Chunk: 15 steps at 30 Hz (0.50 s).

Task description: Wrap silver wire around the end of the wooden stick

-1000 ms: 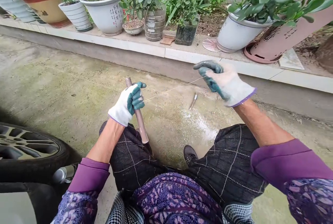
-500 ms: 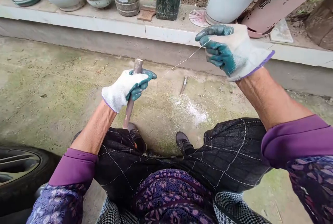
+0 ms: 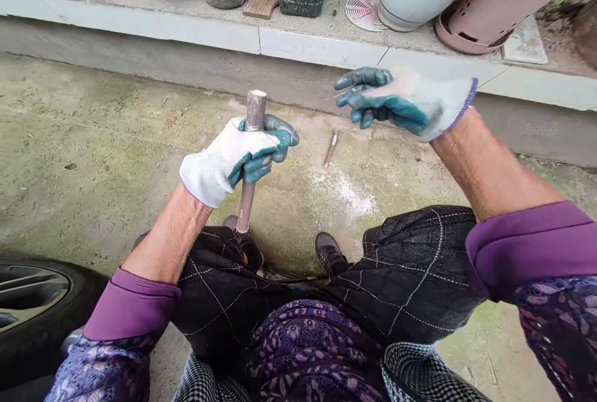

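Note:
My left hand (image 3: pixel 231 158), in a white and teal glove, is closed round a brown rod (image 3: pixel 255 109) that stands nearly upright between my knees, its lower end by my left shoe. My right hand (image 3: pixel 401 103), gloved the same, hovers to the right of the rod's top with fingers held together and pointing left. A short bit of thin wire (image 3: pixel 346 91) shows between its thumb and fingertips. I cannot see the wire's run towards the rod.
A small metal piece (image 3: pixel 331 147) lies on the concrete beyond a white powdery patch (image 3: pixel 349 198). A raised ledge (image 3: pixel 317 47) carries plant pots, a wooden block (image 3: pixel 261 4) and a round grille (image 3: pixel 364 11). A car tyre (image 3: pixel 28 308) sits at lower left.
My right hand moved left and down, closer to the rod, so the taut wire span is gone from sight. The rod swung upright. My view tilted downwards.

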Available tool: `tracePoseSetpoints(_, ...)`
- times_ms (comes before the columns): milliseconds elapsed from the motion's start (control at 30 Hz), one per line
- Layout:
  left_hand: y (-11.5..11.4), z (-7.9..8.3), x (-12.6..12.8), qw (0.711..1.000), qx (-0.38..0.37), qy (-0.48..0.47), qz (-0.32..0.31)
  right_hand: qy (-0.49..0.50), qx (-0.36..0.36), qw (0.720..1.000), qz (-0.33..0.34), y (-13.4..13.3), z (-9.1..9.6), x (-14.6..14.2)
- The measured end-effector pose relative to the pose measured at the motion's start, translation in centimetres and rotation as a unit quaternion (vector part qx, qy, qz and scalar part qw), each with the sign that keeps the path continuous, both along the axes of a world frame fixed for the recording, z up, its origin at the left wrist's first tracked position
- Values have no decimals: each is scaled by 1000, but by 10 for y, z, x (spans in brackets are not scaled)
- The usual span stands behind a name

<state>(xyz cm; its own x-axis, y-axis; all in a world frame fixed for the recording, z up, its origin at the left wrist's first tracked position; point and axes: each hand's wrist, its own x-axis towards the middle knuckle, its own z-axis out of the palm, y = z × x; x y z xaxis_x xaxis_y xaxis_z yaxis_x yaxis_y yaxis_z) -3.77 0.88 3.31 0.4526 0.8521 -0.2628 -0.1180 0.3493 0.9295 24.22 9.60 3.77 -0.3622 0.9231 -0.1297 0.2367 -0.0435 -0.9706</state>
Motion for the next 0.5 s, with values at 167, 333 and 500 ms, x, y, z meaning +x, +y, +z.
tracePoseSetpoints(167,-10,2,5,998,-5,-55,33,-41,203,960,-187,-43,24,10)
tracePoseSetpoints(333,-18,5,24,996,-14,-85,9,-184,383,904,-42,-99,38,-13)
tracePoseSetpoints(500,-25,7,41,996,-14,-85,-14,-307,445,836,92,-113,37,-30)
